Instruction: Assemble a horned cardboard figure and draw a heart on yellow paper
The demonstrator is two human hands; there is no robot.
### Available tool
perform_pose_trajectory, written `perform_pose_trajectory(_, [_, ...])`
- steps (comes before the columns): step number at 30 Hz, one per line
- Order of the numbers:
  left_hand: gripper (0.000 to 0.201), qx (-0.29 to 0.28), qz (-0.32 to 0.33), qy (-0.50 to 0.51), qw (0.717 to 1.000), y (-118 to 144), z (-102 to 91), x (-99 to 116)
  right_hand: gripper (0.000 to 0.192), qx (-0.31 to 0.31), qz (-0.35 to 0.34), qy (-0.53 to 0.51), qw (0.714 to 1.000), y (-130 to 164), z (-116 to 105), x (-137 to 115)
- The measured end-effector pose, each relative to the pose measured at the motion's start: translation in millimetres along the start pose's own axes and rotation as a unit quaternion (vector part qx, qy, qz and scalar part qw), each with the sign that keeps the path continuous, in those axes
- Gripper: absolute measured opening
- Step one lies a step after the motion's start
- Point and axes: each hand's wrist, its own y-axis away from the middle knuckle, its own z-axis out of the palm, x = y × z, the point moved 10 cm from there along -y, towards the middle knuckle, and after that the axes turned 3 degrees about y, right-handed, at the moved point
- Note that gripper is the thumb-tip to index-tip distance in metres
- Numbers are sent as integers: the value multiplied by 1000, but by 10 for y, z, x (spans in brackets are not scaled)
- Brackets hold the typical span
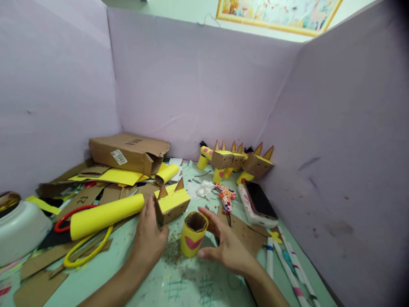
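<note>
Green tabletop (pixel 150 294) is bearing yellow tube (pixel 193 239), lower centre, standing between loosely spread left hand (pixel 149 234) and right hand (pixel 227 245) curving openly beside it.

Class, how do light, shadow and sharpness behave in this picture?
Head view: soft light on the purple walls, the framed picture washed pale; head view: faint shadow beside the heart-marked tube; head view: dark blur along the right edge; label legible, print atop the cardboard box too soft to read.
</note>
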Motion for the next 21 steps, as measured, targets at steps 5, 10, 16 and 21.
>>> perform_pose_trajectory(5, [53, -5, 32, -12, 999, 370, 30, 142, 58, 81, 23, 49, 995, 121, -511, -7])
perform_pose_trajectory(10, [53, -87, 5, -8, 996, 449, 295, -10, 36, 267, 41, 21, 963, 297, -1126, 32])
perform_pose_trajectory(16, [55, -240, -3, 67, 968, 420, 728, 95, 60, 176, 1, -46, 983, 127, -563, -68])
perform_pose_trajectory(21, [27, -290, 143, 81, 943, 561, 761, 385, 49, 69, -78, 20, 994, 92, 69, -346])
